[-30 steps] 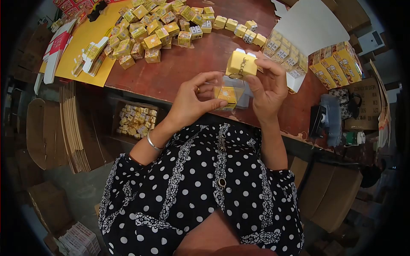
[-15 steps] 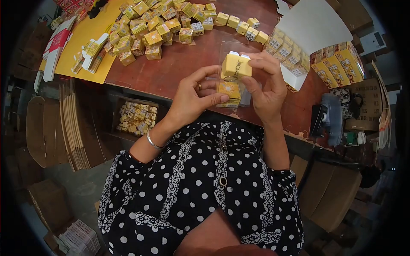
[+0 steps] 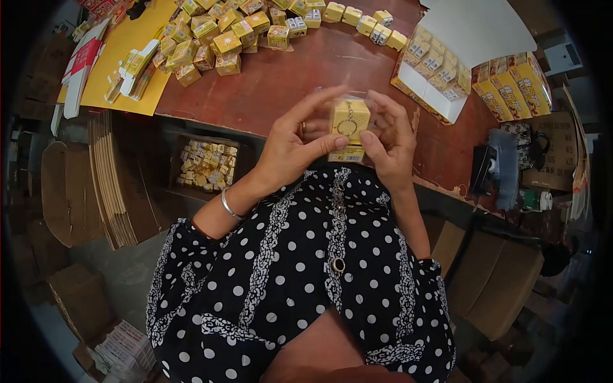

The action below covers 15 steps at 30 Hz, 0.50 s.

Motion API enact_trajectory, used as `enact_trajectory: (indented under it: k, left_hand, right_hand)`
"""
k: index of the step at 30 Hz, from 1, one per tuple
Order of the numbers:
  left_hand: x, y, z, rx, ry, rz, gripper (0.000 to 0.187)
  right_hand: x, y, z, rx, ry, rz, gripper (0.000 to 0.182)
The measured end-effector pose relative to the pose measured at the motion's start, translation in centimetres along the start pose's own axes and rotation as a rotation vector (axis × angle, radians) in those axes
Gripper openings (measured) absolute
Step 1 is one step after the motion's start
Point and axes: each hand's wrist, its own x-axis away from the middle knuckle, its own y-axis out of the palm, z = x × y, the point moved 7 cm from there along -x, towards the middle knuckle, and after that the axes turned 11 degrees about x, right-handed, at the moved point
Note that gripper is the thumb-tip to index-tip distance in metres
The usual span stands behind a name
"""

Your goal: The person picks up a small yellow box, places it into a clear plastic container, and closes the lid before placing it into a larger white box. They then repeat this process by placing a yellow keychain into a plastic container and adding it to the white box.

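Observation:
A yellow keychain block (image 3: 359,115) with a small chain and a metal ring lies face up between my hands, close to my body at the table's front edge. Under it shows the printed end of a small yellow box (image 3: 347,155). Clear film seems to surround the block, though its shape is hard to make out. My left hand (image 3: 300,137) is closed around the left side, its thumb on the box near the ring. My right hand (image 3: 391,143) curls around the right side, thumb against the block's lower corner and fingers slightly blurred.
Small yellow boxes (image 3: 227,43) are heaped at the back left, beside yellow card (image 3: 143,73). A row of keychain blocks (image 3: 366,25) leads toward an open display carton (image 3: 428,96). Printed boxes (image 3: 514,86) stand at right. Below the table, a bin (image 3: 175,166) holds more blocks.
The keychain block has come down onto the small yellow box, its ring now facing up. My right hand has lowered with it, and my left fingers have lifted around the far side.

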Motion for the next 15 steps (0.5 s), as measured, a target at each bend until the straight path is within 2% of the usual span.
enact_trajectory:
  k: [2, 4, 11, 13, 15]
  left_hand:
    - [0.8, 0.0, -1.3, -0.013, -0.067, -0.044, 0.065]
    - [1.9, 0.2, -2.8, 0.047, -0.155, -0.095, 0.054]
    - [3.7, -1.1, -6.7, -0.034, -0.204, -0.082, 0.038]
    - [3.3, -0.9, -6.8, 0.146, -0.121, -0.065, 0.030]
    - [3.0, -1.2, -6.9, 0.141, -0.159, -0.043, 0.028]
  right_hand:
    - [1.5, -0.1, 0.5, 0.000, 0.027, 0.016, 0.048]
    - [3.6, -0.1, 2.1, -0.053, 0.146, -0.008, 0.041]
    - [7.9, 0.1, 3.7, 0.081, 0.204, -0.013, 0.033]
    - [7.8, 0.0, 3.0, 0.035, 0.149, 0.033, 0.028]
    - [7.5, -0.2, 2.5, 0.100, 0.097, 0.037, 0.025]
